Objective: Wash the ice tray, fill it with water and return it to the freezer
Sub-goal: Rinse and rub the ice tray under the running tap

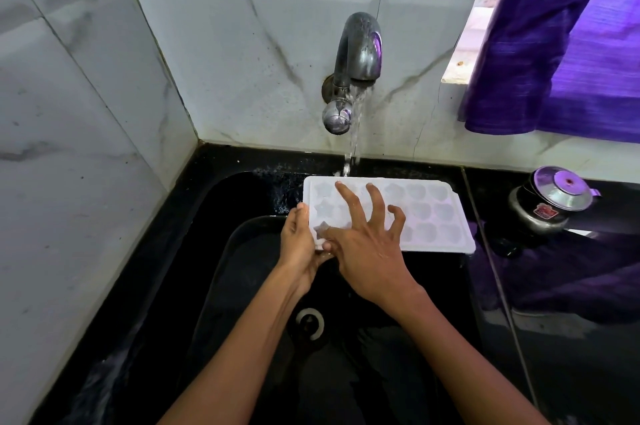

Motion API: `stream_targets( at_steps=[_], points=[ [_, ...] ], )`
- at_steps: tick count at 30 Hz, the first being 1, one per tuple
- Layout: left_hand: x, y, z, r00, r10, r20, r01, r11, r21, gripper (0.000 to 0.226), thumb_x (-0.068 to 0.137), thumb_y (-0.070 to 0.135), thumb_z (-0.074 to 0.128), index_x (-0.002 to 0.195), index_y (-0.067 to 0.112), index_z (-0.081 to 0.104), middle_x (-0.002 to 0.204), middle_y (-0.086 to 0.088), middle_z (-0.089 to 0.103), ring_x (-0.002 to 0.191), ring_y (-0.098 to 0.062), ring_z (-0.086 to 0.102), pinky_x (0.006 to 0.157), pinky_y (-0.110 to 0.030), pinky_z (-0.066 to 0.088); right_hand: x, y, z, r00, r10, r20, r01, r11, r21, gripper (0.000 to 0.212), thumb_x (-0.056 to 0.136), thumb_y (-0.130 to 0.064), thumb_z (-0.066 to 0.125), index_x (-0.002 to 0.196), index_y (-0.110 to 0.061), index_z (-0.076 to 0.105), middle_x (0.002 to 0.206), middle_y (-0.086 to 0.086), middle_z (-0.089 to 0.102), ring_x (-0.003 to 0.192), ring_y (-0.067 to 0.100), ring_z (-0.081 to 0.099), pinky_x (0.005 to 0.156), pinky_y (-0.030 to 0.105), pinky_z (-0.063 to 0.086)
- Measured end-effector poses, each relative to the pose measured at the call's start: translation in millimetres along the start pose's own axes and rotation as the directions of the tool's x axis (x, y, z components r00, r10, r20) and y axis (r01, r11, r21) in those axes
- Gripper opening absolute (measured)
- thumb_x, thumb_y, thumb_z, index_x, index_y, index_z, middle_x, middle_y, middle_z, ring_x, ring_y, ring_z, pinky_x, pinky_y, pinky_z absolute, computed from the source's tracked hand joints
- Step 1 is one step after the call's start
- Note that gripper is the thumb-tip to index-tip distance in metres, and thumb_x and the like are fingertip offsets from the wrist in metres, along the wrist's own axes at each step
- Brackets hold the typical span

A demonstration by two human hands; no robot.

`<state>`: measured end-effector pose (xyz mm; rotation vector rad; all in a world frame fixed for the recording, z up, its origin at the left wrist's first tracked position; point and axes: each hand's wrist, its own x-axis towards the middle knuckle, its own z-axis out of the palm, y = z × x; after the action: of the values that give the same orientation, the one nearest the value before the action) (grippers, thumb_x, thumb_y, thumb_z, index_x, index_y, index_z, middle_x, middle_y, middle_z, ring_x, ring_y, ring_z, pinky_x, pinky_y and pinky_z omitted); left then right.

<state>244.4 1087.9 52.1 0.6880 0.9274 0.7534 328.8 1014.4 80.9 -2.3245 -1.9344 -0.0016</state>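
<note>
Head view: we held the translucent white plastic ice tray [429,213] above the black stone sink [221,251], water from the grey metal tap [360,50] striking its far edge. Left hand [299,244] gripped the short left end; right hand [367,244] lay open, fingers spread over the cavities. Long axis ran left-right, cavities up. Judged light, slightly flexible, slippery when wet; best held by the rims.

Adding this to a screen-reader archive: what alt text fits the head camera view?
Two hands wash a white ice tray under a running tap over a black sink: the left hand grips its left edge, the right hand spreads over the moulds. A small metal pot sits on the right counter.
</note>
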Motion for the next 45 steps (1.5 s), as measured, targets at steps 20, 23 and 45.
stream_targets(
  at_steps=[20, 23, 45],
  points=[
    [-14.4, 3.8, -13.9, 0.997, 0.002, -0.072, 0.000, 1.000, 0.024, 0.036, 0.101, 0.039, 0.033, 0.119, 0.014, 0.052, 0.108, -0.014, 0.069, 0.087, -0.027, 0.070, 0.058, -0.039, 0.058, -0.4, 6.1, -11.6, 0.986, 0.154, -0.065, -0.127, 0.945, 0.300, 0.008, 0.085, -0.039, 0.063, 0.084, -0.037, 0.071, 0.136, -0.019, 0.044, 0.135, 0.011, 0.021, 0.095, 0.032, 0.005],
    [-15.7, 10.6, -23.3, 0.998, 0.006, -0.067, -0.002, 0.998, 0.055, 0.039, 0.102, 0.039, 0.032, 0.124, 0.014, 0.051, 0.113, -0.013, 0.068, 0.097, -0.029, 0.068, 0.066, -0.043, 0.059, 7.3, 17.8, -17.8, 0.977, 0.213, -0.028, -0.175, 0.866, 0.469, 0.018, 0.094, -0.025, 0.053, 0.094, -0.030, 0.070, 0.117, -0.014, 0.062, 0.117, 0.010, 0.049, 0.090, 0.026, 0.016],
    [11.9, 38.7, -110.1, 0.994, 0.074, -0.081, -0.062, 0.988, 0.144, 0.044, 0.100, 0.047, 0.030, 0.123, 0.020, 0.056, 0.111, -0.006, 0.071, 0.095, -0.021, 0.071, 0.062, -0.035, 0.058, 198.5, 31.7, -57.4, 0.862, 0.308, 0.403, -0.484, 0.258, 0.836, 0.027, 0.081, -0.030, 0.070, 0.091, -0.011, 0.053, 0.063, 0.002, 0.056, 0.048, 0.013, 0.055, 0.039, 0.020, 0.049]
  ],
)
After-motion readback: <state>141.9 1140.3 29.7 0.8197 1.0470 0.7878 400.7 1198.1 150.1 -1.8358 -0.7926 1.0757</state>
